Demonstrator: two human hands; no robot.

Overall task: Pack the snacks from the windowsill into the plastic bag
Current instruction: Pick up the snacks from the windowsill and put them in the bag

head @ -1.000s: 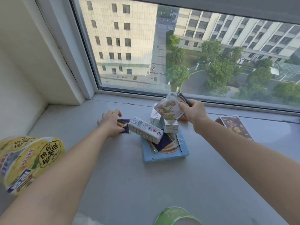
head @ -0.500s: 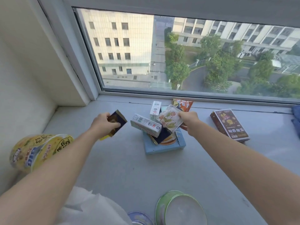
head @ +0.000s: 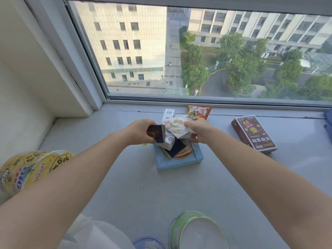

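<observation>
Head view: brown box (head: 253, 133) beside blue tray (head: 177, 163)

An upper-floor room, likely a dormitory or flat: a wide grey windowsill (head: 136, 186) with packaged snacks overlooks multi-storey beige buildings (head: 125, 42).

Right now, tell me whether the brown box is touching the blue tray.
Apart. The head view shows bare grey sill between the brown box on the right and the blue tray in the middle.

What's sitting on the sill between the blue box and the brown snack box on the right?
Nothing: in the head view the windowsill between the blue box and the brown snack box is bare.
</observation>
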